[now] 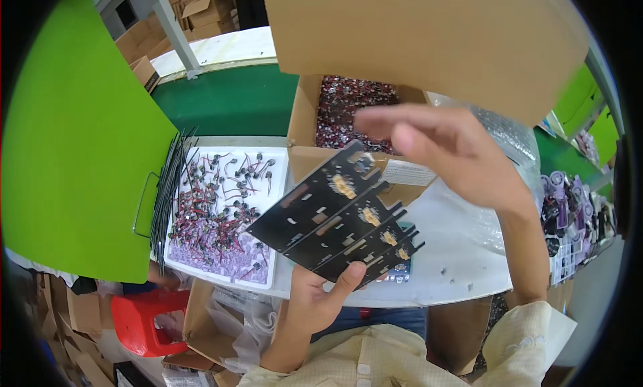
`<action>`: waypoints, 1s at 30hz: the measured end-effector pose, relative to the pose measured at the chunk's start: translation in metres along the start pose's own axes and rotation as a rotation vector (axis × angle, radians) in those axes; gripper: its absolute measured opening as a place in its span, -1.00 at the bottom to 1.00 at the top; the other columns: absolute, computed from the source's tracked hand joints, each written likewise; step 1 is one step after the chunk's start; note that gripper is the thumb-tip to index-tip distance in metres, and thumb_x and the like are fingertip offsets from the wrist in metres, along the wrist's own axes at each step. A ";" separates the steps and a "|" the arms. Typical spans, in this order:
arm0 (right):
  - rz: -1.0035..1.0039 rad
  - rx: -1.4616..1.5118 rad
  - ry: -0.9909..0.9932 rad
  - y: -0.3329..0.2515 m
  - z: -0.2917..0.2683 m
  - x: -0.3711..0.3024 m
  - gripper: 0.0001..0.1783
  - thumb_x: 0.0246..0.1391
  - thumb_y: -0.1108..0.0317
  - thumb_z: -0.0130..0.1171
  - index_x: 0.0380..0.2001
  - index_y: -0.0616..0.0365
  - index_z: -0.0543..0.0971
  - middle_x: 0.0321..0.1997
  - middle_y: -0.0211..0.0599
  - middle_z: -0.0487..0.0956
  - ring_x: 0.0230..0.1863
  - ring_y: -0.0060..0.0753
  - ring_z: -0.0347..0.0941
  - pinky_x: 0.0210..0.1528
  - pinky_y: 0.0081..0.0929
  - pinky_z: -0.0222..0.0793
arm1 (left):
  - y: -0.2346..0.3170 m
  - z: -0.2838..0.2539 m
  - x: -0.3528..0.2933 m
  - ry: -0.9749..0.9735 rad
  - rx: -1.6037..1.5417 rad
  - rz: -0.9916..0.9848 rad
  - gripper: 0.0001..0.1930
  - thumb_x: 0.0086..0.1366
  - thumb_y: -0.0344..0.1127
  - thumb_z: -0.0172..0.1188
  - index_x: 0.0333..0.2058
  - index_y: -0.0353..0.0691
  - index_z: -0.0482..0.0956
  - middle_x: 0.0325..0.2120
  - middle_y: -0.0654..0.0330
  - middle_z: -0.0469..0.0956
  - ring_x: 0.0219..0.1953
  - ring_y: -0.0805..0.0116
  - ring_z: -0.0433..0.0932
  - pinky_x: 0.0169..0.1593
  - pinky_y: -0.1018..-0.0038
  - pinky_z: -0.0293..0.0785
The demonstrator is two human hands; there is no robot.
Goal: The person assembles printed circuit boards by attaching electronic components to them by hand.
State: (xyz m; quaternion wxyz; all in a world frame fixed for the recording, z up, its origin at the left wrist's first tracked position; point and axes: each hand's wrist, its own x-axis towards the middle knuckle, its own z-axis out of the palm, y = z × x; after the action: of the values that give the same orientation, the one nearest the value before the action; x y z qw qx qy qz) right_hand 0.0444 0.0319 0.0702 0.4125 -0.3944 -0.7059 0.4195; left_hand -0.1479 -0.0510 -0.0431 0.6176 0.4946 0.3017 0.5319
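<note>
Gripped at its lower edge by my left hand [316, 298] is a black circuit board panel [315, 216], tilted above the table, with the thumb on its face. The panel has slots, white marks, tan parts along its right side and a notched right edge. Over its upper right my right hand [442, 142] hovers, fingers stretched and thumb apart, slightly blurred and holding nothing I can see. Behind that hand stands an open cardboard box [305, 112] full of small dark and red pieces, partly covered by the hand. Under the panel, a blue-green board [405, 270] is mostly hidden.
A white tray [280, 219] of small black parts with red wires stands left, beside a bundle of black cable ties or wires [169, 199]. Bubble wrap [509, 139] lies right of the box. Purple parts fill a white rack [566, 256]. A red stool [137, 320] stands lower left.
</note>
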 end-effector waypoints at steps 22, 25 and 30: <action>0.245 0.144 0.043 -0.008 -0.002 0.000 -0.76 0.12 0.30 0.20 -0.32 0.30 0.63 -0.35 -0.40 0.61 -0.33 -0.67 0.49 -0.19 -0.68 0.40 | 0.014 0.006 0.011 0.050 0.266 -0.033 -0.71 0.35 -0.20 0.12 -0.34 -0.34 0.65 -0.61 0.30 0.58 -0.61 0.69 0.35 -0.58 0.66 0.22; 0.338 0.455 0.016 0.004 -0.003 0.012 -0.67 0.13 0.25 0.18 -0.14 0.29 0.56 -0.14 -0.26 0.60 -0.19 -0.51 0.55 -0.07 -0.56 0.48 | 0.031 -0.001 0.013 -0.016 -0.112 -0.102 -0.68 0.38 -0.25 0.05 -0.22 -0.47 0.58 -0.40 0.09 0.64 -0.44 0.49 0.58 -0.40 0.62 0.46; 0.303 0.084 0.128 0.020 -0.011 0.023 -0.62 0.19 0.24 0.12 -0.06 0.34 0.53 -0.07 -0.17 0.59 -0.07 -0.37 0.54 0.01 -0.51 0.44 | 0.027 -0.007 0.016 0.001 -0.013 0.039 -0.69 0.39 -0.26 0.03 -0.22 -0.46 0.58 -0.37 0.10 0.64 -0.37 0.47 0.58 -0.31 0.59 0.48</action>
State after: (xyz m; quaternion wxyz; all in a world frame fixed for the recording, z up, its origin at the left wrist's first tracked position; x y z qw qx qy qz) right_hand 0.0506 0.0628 0.0609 0.4049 -0.5047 -0.5925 0.4799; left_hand -0.1600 -0.0349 -0.0174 0.6102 0.4960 0.2888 0.5461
